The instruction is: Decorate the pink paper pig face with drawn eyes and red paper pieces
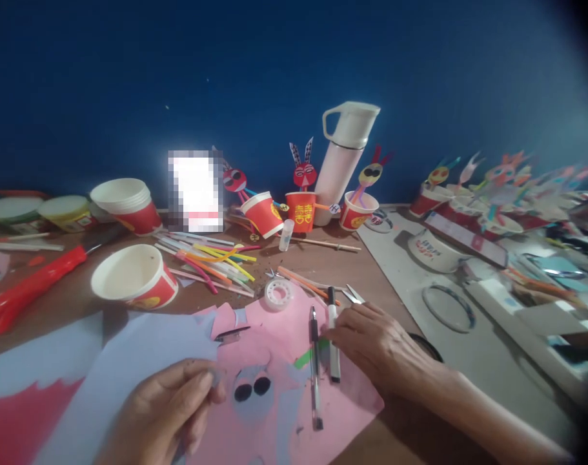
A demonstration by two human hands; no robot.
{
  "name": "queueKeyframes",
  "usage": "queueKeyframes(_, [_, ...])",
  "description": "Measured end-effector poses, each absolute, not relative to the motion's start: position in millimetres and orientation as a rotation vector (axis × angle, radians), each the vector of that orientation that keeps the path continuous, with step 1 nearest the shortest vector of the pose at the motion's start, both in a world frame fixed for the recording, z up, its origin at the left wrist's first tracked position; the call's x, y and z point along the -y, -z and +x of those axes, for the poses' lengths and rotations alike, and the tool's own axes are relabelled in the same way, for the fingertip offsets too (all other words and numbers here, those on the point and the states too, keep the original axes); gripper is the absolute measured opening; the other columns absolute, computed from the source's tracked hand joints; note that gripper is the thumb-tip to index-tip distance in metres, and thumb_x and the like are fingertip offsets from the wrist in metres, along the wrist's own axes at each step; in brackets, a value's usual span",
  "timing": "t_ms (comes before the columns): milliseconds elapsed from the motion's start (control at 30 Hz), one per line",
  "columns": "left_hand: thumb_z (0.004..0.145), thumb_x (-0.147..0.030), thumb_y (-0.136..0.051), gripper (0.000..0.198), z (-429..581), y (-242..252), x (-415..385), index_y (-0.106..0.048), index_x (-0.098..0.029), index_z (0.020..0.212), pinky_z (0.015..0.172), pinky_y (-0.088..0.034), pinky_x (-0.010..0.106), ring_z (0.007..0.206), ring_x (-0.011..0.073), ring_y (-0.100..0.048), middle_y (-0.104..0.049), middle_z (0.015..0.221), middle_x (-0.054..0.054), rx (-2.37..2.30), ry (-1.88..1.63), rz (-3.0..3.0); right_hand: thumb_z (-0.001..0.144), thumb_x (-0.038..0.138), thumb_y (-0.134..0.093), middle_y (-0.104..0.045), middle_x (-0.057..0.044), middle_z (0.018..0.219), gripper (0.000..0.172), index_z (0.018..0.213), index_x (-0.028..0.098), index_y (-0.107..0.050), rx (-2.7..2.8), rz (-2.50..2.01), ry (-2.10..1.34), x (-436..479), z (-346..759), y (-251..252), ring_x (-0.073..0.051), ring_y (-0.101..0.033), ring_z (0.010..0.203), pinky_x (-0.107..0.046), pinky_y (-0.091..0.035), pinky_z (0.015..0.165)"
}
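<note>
My left hand (172, 410) is closed in a pinch on a small greyish piece of paper (215, 376), partly hidden by the fingertips. My right hand (388, 349) reaches in from the right, its fingertips across a white marker (333, 361) with a black cap. Metal scissor blades (354, 295) show just beyond its knuckles. A black pen (315, 374) lies left of the marker. Under these is pink paper (352, 407), bearing a pale blue cutout face (252, 407) with two black oval eyes (252, 388). A dark clip-like object (232, 334) lies above it.
Tape (279, 294) and colored pipe cleaners (216, 258) lie behind the paper. A paper cup (129, 274), red-handled tool (32, 294) and stacked cups (126, 200) stand left. Decorated cup figures (301, 210) and a leaning flask (339, 168) stand by the blue wall (274, 77).
</note>
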State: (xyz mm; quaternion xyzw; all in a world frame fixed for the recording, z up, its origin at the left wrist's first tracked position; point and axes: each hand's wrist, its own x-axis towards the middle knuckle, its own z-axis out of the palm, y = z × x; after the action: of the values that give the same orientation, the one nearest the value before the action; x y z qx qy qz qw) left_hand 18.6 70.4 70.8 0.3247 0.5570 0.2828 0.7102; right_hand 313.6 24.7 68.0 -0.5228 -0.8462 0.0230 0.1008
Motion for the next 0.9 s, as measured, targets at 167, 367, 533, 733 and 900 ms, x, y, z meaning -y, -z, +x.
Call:
queueKeyframes(167, [0.069, -0.04, -0.072, 0.025, 13, -71, -78, -0.062, -0.017, 0.068, 0.041, -0.029, 0.017, 0.043, 0.0033, -0.037, -0.056, 0.062, -0.004, -1.135, -0.78, 0.781, 0.093, 0.015, -0.039, -0.057, -0.002, 0.068, 0.027, 0.091, 0.022, -0.066, 2.54, -1.573, 0.048, -25, 322, -69, -0.017, -0.052, 0.064, -0.03, -0.033, 0.064])
queueKeyframes(367, [0.075, -0.03, -0.065, 0.015, 9, -83, -87, -0.06, -0.017, 0.07, 0.043, -0.031, 0.017, 0.044, 0.0036, -0.039, -0.059, 0.065, -0.003, -1.05, -1.024, 0.832, 0.095, 0.022, -0.039, -0.059, -0.002, 0.065, 0.028, 0.087, 0.021, -0.066, 2.432, -1.627, 0.16, -20, 318, -72, -0.017, -0.055, 0.064, -0.032, -0.032, 0.068])
queueKeyframes(533, [0.07, -0.026, -0.07, 0.011, -13, -100, -88, -0.063, -0.018, 0.073, 0.044, -0.037, 0.018, 0.044, 0.004, -0.041, -0.059, 0.065, -0.004, -1.042, -1.204, 0.818, 0.094, 0.019, -0.041, -0.057, 0.0, 0.066, 0.026, 0.081, 0.021, -0.063, 2.404, -1.473, 0.049, -19, 278, -78, -0.016, -0.051, 0.063, -0.031, -0.029, 0.065])
queueKeyframes(733, [0.064, -0.033, -0.076, 0.02, -51, -106, -77, -0.065, -0.019, 0.073, 0.043, -0.038, 0.017, 0.044, 0.0044, -0.041, -0.059, 0.065, -0.004, -1.158, -1.177, 0.825, 0.087, 0.011, -0.046, -0.056, -0.002, 0.068, 0.018, 0.072, 0.019, -0.054, 2.677, -1.197, -0.009, -33, 204, -73, -0.016, -0.046, 0.062, -0.033, -0.026, 0.062])
queueKeyframes(900, [0.055, -0.04, -0.082, 0.029, -49, -111, -73, -0.065, -0.019, 0.068, 0.042, -0.039, 0.017, 0.042, 0.005, -0.042, -0.059, 0.06, -0.004, -1.229, -1.105, 0.782, 0.084, 0.015, -0.05, -0.06, -0.004, 0.074, 0.004, 0.084, 0.018, -0.053, 2.725, -1.134, -0.006, -50, 165, -72, -0.019, -0.05, 0.067, -0.034, -0.028, 0.062])
